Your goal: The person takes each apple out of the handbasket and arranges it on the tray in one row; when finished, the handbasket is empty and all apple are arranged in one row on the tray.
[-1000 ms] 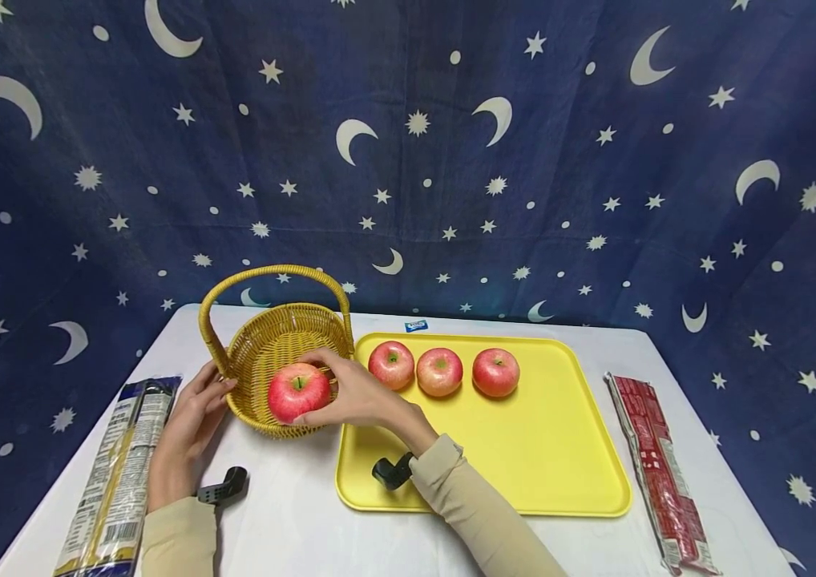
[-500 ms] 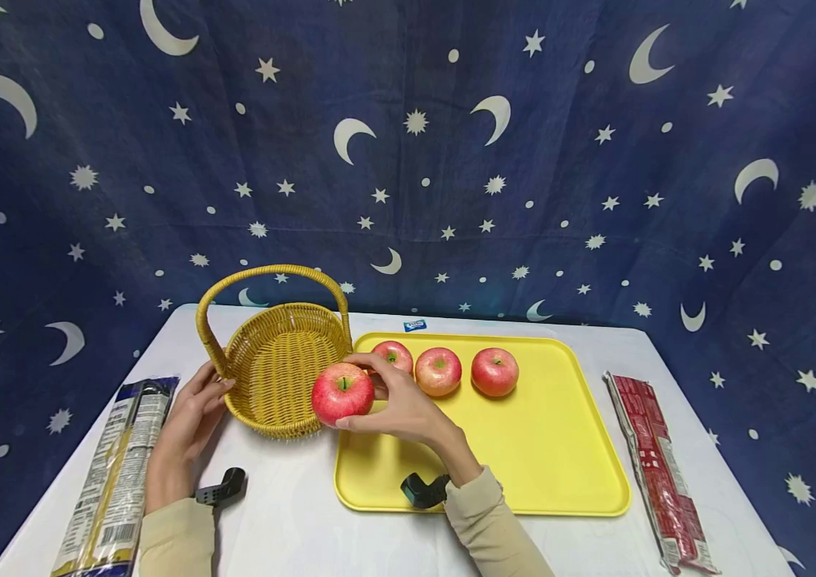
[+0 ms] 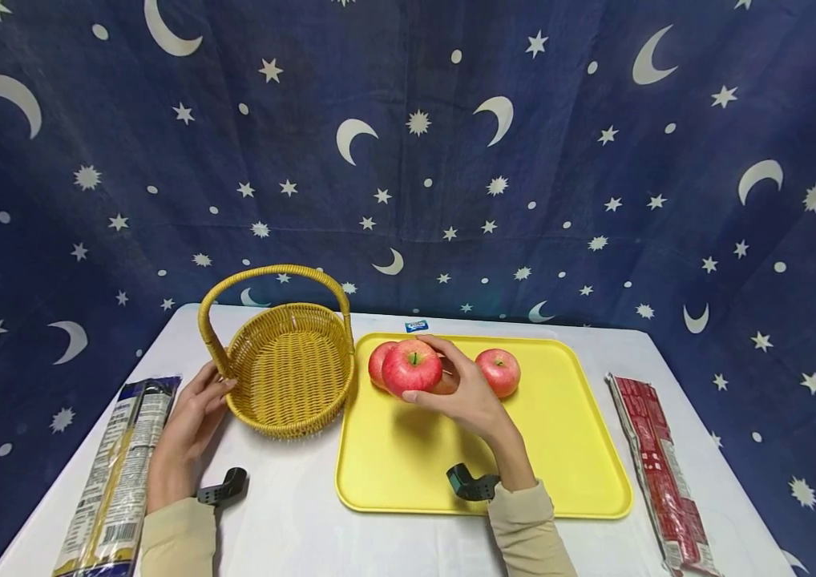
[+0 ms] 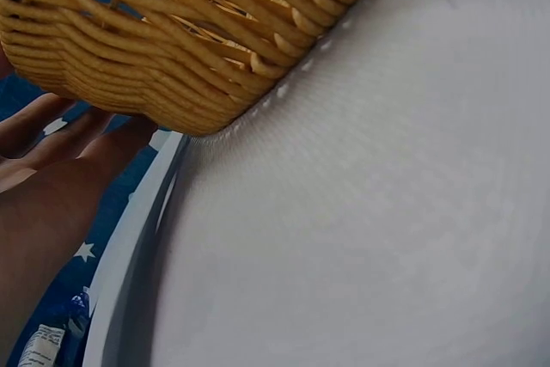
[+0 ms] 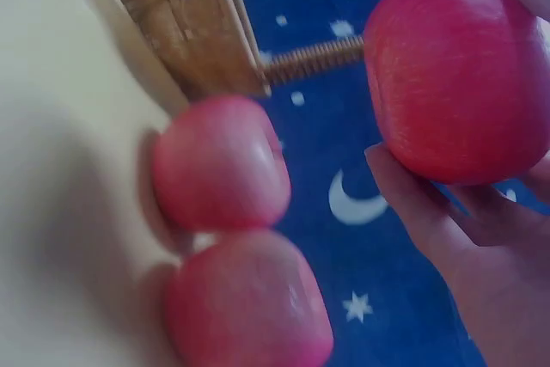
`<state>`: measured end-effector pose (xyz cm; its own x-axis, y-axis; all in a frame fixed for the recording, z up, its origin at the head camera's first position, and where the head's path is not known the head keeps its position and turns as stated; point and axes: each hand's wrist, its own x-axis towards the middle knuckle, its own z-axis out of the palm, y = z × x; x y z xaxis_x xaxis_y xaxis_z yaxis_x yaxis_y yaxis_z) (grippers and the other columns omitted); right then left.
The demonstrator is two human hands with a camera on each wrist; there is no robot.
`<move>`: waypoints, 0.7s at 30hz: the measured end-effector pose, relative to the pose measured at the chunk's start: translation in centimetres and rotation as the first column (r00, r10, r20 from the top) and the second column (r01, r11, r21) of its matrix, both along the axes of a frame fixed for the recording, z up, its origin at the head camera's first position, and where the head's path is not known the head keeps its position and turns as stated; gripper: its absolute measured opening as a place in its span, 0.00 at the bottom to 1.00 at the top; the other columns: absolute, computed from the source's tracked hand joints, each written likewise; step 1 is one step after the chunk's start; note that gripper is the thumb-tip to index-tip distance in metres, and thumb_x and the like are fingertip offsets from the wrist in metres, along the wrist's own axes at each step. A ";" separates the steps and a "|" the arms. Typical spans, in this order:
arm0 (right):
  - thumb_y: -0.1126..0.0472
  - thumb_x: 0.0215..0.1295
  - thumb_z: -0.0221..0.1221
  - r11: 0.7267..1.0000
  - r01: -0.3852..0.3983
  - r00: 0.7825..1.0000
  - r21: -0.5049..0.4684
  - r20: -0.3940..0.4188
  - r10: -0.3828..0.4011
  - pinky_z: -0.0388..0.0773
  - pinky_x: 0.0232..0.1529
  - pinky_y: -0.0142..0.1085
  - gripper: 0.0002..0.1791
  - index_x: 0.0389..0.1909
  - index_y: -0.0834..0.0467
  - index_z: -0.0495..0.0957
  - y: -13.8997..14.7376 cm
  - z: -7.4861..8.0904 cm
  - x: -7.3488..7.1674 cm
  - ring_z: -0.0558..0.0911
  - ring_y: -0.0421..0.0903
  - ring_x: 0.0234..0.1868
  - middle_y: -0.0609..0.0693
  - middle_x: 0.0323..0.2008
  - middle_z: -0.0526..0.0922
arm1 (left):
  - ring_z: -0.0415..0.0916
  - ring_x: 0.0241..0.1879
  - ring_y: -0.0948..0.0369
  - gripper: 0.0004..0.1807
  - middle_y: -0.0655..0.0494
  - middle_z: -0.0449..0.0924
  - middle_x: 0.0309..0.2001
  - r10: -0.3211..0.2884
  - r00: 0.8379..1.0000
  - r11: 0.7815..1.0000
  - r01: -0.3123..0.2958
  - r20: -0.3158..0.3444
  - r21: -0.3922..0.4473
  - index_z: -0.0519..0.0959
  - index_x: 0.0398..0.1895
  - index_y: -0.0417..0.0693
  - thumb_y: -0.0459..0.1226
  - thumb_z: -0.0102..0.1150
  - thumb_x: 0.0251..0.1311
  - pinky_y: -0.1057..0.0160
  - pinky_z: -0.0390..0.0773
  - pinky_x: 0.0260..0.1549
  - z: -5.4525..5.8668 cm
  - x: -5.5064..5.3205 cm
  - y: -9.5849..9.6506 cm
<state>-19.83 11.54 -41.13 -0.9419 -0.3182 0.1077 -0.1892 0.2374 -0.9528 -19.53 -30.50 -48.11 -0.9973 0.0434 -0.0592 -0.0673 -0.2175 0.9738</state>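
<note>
In the head view my right hand (image 3: 469, 397) pinches a red apple (image 3: 411, 369) between thumb and fingers, held above the yellow tray (image 3: 523, 457). The right wrist view shows this apple (image 5: 460, 75) clear of the tray. Behind it on the tray, one apple (image 3: 377, 362) is partly covered and another (image 3: 446, 385) is mostly hidden. A further apple (image 3: 498, 372) lies to their right. My left hand (image 3: 187, 425) touches the left side of a wicker basket (image 3: 288, 377) near its handle base. Straight fingers (image 4: 112, 148) lie against the basket's outer wall in the left wrist view.
A long clear-and-blue plastic package (image 3: 115, 481) lies at the left table edge. Toward the right edge is a red package (image 3: 660, 473). A small blue packet (image 3: 416, 326) sits behind the tray. A starry dark blue curtain (image 3: 408, 160) hangs behind the white table.
My right hand has carried the apple from above the basket to the right, over the tray and in front of the other apples. The left hand stays at the basket.
</note>
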 end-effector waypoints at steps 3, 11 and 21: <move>0.52 0.54 0.77 0.999 0.042 0.999 0.017 -0.004 -0.041 0.75 0.66 0.53 0.45 0.74 0.44 0.67 1.3 -0.1 -0.2 0.75 0.53 0.67 0.48 0.69 0.72 | 0.65 0.66 0.72 0.40 0.40 0.36 0.83 -0.002 1.000 1.000 0.002 0.000 -0.014 0.40 0.84 0.42 0.33 0.48 0.77 0.79 0.71 0.58 -0.1 0.0 0.0; 0.58 0.55 0.76 0.988 0.156 0.988 0.004 -0.009 -0.156 0.80 0.61 0.41 0.45 0.74 0.49 0.67 4.6 -0.2 -0.8 0.79 0.55 0.63 0.54 0.66 0.75 | 0.68 0.65 0.71 0.39 0.38 0.40 0.81 -0.009 0.999 1.000 0.009 -0.035 -0.018 0.41 0.84 0.41 0.32 0.48 0.77 0.78 0.72 0.58 -0.3 -0.1 0.1; 0.53 0.56 0.76 0.957 0.282 0.959 0.074 0.015 -0.284 0.79 0.54 0.28 0.45 0.74 0.48 0.65 8.2 -0.4 -1.2 0.76 0.56 0.65 0.54 0.67 0.73 | 0.68 0.65 0.71 0.39 0.40 0.41 0.82 0.020 1.000 0.999 -0.020 -0.007 -0.026 0.43 0.84 0.42 0.33 0.49 0.76 0.79 0.72 0.57 -0.3 0.2 0.2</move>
